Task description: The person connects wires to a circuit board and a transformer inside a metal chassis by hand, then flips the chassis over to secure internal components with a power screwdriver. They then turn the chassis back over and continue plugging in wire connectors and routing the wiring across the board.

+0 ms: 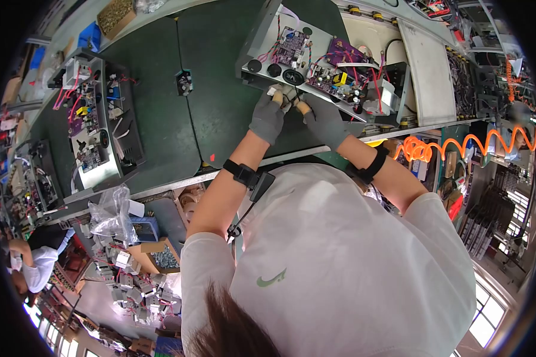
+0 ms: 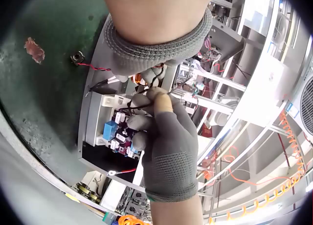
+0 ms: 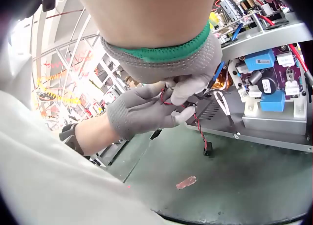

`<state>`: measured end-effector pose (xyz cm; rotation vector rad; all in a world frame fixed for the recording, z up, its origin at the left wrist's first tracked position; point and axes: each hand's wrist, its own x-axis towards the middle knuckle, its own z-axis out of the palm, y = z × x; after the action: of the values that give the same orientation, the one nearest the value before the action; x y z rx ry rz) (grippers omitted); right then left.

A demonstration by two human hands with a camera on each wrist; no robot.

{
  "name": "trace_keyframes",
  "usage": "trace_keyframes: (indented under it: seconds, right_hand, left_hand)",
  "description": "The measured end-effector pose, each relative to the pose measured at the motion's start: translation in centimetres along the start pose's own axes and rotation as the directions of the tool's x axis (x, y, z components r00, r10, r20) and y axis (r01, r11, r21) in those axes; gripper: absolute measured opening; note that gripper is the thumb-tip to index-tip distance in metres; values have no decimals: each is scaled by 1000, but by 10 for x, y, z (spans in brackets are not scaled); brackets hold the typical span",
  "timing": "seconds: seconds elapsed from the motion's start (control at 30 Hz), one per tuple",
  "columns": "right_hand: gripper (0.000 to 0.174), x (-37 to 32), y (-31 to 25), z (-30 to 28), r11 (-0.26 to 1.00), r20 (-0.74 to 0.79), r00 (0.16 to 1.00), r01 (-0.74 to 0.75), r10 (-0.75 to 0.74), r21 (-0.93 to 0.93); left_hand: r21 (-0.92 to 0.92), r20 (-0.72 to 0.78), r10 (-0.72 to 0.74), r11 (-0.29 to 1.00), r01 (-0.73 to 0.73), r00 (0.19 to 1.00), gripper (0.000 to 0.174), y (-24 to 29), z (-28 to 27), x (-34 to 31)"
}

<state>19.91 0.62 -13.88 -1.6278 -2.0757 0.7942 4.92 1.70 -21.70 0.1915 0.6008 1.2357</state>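
Observation:
A metal chassis (image 1: pixel 257 44) with purple circuit boards stands tilted on the green bench, and both hands meet at its near edge. My left hand (image 1: pixel 268 119), in a grey glove with pale fingertips, pinches thin wires. Opposite it, my right hand (image 1: pixel 326 122), gloved alike, pinches a black wire (image 2: pixel 131 106) between thumb and fingers. From between the hands hangs a twisted red-and-black wire (image 3: pixel 200 129) with a small black part (image 3: pixel 208 148) at its end. Blue blocky components (image 3: pixel 272 101) show on a board in the chassis. The gloves partly hide the held wires.
Another chassis with boards (image 1: pixel 95 152) stands at the left of the green bench (image 1: pixel 155 113). A small black part (image 1: pixel 184 82) lies between the two. An orange coiled hose (image 1: pixel 420 149) hangs at right. Below the bench's front edge are a plastic bag (image 1: pixel 113 208) and a carton (image 1: pixel 146 256).

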Motion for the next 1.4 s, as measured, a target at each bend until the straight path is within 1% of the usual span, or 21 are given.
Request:
trace_keyframes:
  seconds: [0.07,0.1,0.13,0.17,0.2,0.27,0.33,0.4,0.63,0.73,0.8,0.83,0.97,1.03,1.07,1.13,1.17,1.23,1.3,1.37,1.4]
  right_hand:
    - [25,4,1,0,972,-9,996,86,-90,-218]
    - [25,6,-3,-1,972,-12,996,81,-86,-220]
    - [24,9,-9,-4,959,70,997,32,-13,-282]
    - [24,10,-13,-4,938,148,987,-13,68,-345]
    - [24,9,-13,-1,939,148,986,-18,74,-345]
    - [21,10,-11,8,914,172,978,-43,122,-403]
    - [21,11,-8,9,924,185,974,-51,130,-380]
    - [21,11,-6,9,931,199,970,-62,141,-361]
    - [21,14,-6,20,912,227,967,-12,115,-411]
    - [22,6,-21,8,910,216,974,25,72,-415]
    - [21,7,-26,-7,922,181,983,42,31,-384]
    - [21,7,-26,-15,928,161,987,71,-13,-366]
    - [20,14,-36,-50,924,62,992,121,-105,-362]
    - [18,22,-42,-65,912,31,991,132,-130,-389]
    - [20,26,-42,-71,890,-10,979,182,-205,-419]
    - [23,33,-53,-80,816,-48,953,228,-298,-531]
    - [23,37,-54,-78,816,-49,953,230,-300,-530]
    - [27,49,-54,-74,713,18,918,320,-396,-625]
    - [29,60,-55,-63,694,75,932,316,-355,-647]
    - [31,66,-53,-56,674,128,941,315,-313,-668]
    - [32,69,-52,-55,677,131,942,314,-309,-666]
  left_hand:
    - [67,-22,3,998,-2,1000,34,-4,0,3]
    - [134,-47,10,991,-4,999,32,-1,5,2]
    - [134,-46,6,991,0,999,32,2,11,0]
    - [107,-124,-79,990,93,989,32,4,15,-2]
    - [74,-198,-163,981,181,966,31,7,20,-4]
    - [85,-281,-200,969,232,939,32,-3,14,-2]
    - [93,-360,-235,954,286,903,32,-7,9,-3]
    - [172,-148,-121,974,146,981,33,-7,8,-8]
    - [187,-239,4,981,42,971,29,-11,4,-1]
    - [144,-260,-46,986,86,965,23,-10,-12,16]
    - [98,-422,-235,948,302,876,22,-10,-19,26]
    - [101,-423,-233,948,301,876,22,-7,-15,26]
    - [86,-279,-283,944,318,918,15,-8,-7,34]
    - [124,-138,-301,940,318,943,8,-9,-8,43]
    - [70,-114,-374,921,383,921,8,-9,-10,46]
    - [90,-77,-381,918,387,921,7,-3,-6,42]
    - [112,-38,-390,913,392,920,7,0,-3,41]
    - [140,-48,-388,910,391,921,8,2,1,40]
    - [169,-55,-375,910,379,925,10,3,-2,43]
    - [170,121,-344,931,322,931,18,3,-11,46]
    - [171,121,-335,934,313,934,18,6,-8,46]
